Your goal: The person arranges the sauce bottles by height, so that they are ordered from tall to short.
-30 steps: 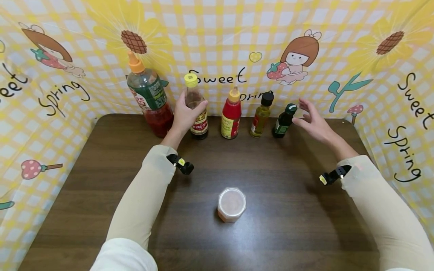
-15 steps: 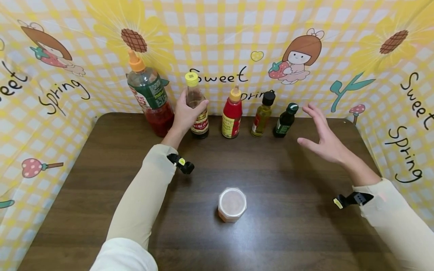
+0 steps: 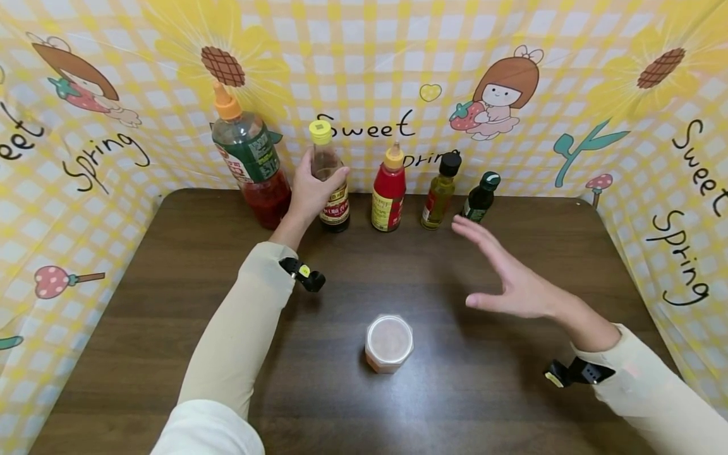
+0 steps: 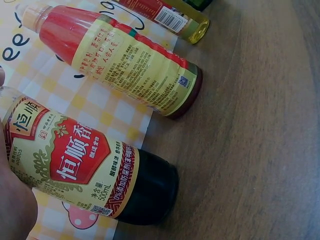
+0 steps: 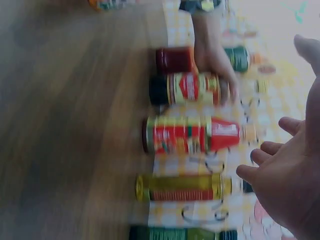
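My left hand (image 3: 309, 193) grips a vinegar bottle (image 3: 337, 212) round its upper body. The bottle has a yellow cap and stands upright on the table; its red and cream label (image 4: 80, 155) shows large in the left wrist view. My right hand (image 3: 514, 291) hovers over the right side of the table with fingers stretched and thumb spread, holding nothing. Its fingertips overlap the lower part of a small dark green bottle (image 3: 482, 196) in the head view. A faceted jar (image 3: 389, 341) with a pale top stands at the middle front, left of that hand.
Along the back of the brown table (image 3: 188, 303) stand a large orange-capped sauce bottle (image 3: 256, 161), a red squeeze bottle (image 3: 388, 196) with a yellow nozzle and a black-capped oil bottle (image 3: 438, 199). Checked cloth (image 3: 364, 63) hangs close behind them.
My right hand has left the small dark green bottle and moved back toward me, then leftward, its fingers spreading. My left hand keeps its grip on the vinegar bottle, which has not moved.
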A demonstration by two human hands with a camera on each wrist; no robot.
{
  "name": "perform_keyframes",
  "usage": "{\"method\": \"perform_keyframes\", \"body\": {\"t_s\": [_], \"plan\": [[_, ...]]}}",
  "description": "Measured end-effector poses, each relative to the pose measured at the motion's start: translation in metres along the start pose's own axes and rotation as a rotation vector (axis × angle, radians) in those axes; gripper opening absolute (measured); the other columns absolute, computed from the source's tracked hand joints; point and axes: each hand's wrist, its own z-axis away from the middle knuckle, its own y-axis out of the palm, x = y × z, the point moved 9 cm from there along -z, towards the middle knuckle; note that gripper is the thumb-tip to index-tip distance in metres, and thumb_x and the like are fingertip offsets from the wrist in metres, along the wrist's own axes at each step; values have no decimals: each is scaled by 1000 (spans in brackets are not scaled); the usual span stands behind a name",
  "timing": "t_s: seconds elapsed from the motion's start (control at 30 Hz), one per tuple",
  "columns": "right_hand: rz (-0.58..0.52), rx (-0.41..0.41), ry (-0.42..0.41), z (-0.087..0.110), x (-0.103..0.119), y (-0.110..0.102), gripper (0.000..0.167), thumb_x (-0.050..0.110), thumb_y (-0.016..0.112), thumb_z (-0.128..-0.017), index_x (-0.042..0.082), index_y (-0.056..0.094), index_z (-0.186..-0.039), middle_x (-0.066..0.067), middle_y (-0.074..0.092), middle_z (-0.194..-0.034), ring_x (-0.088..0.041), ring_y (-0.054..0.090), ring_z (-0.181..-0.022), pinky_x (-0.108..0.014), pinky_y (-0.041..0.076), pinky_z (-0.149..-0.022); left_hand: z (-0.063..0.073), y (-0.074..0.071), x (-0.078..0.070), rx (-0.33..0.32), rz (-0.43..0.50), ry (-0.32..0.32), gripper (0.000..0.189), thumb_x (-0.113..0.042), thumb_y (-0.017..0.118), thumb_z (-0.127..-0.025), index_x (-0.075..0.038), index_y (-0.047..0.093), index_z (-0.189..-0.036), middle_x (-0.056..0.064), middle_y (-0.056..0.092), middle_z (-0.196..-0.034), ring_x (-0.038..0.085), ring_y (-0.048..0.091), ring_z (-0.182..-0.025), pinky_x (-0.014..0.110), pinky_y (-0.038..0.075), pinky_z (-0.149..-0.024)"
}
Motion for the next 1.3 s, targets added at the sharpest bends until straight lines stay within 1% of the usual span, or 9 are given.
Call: {"method": "perform_keyframes", "body": {"t_s": [0.13, 0.23, 0.3, 0.47, 0.67, 0.87, 0.97, 1.1, 1.3], "plan": [[-66, 52, -34, -3, 10, 21, 105, 46, 81, -86, 13, 16, -163, -7, 10, -170, -28, 9, -155, -30, 13, -122, -1, 0, 0, 2, 0, -5, 38, -19, 80, -89, -12, 57, -117, 3, 62, -111, 19, 60, -110, 37, 50, -97], [-105, 91, -60, -7, 16, 38, 110, 58, 78, -84, 13, 16, -163, -9, 11, -170, -29, 11, -155, -29, 13, -123, -1, -1, 0, -2, 2, -4, 38, -19, 80, -89, -12, 57, -118, 3, 62, -111, 19, 60, -110, 38, 50, -98], [-110, 115, -86, -10, 20, 49, 111, 60, 77, -83, 12, 16, -163, -11, 13, -169, -30, 13, -155, -31, 14, -123, -1, -1, -1, -7, 10, -4, 38, -18, 80, -88, -12, 57, -117, 3, 62, -111, 19, 61, -109, 38, 49, -98], [-139, 168, -150, -16, 26, 75, 112, 58, 79, -82, 9, 17, -162, -14, 17, -168, -31, 17, -154, -36, 16, -123, -2, -2, -3, -8, 15, 5, 37, -16, 80, -89, -12, 57, -117, 3, 63, -110, 18, 61, -108, 35, 50, -96], [-197, 236, -176, -22, 28, 102, 111, 57, 79, -82, 11, 17, -162, -12, 18, -168, -30, 18, -154, -39, 18, -124, -1, -2, -3, -4, 16, 3, 37, -17, 80, -89, -12, 57, -117, 2, 62, -110, 18, 61, -109, 34, 50, -96], [-273, 277, -169, -28, 28, 124, 114, 51, 85, -79, 14, 17, -162, -4, 19, -168, -29, 21, -153, -43, 22, -123, -1, -2, -3, -5, 10, 7, 36, -16, 80, -89, -12, 57, -116, 2, 62, -109, 18, 61, -108, 33, 50, -95], [-345, 294, -159, -30, 27, 132, 116, 49, 86, -78, 14, 14, -163, -4, 21, -168, -29, 24, -152, -46, 24, -122, -1, -1, -2, 0, 8, 7, 36, -16, 79, -89, -11, 57, -117, 2, 62, -109, 18, 61, -108, 33, 50, -95], [-452, 317, -148, -32, 23, 143, 120, 33, 92, -76, 14, 10, -163, -5, 25, -166, -30, 28, -151, -49, 26, -121, -1, -1, 0, -1, 12, -7, 36, -16, 79, -90, -10, 57, -118, 2, 62, -110, 19, 61, -108, 36, 50, -97], [-540, 332, -120, -33, 19, 153, 124, -3, 94, -67, 13, 15, -161, -12, 39, -158, -30, 37, -146, -42, 30, -120, -1, -1, 1, -3, 1, -9, 38, -17, 79, -89, -10, 56, -119, 3, 63, -110, 18, 61, -108, 36, 50, -97]]}}
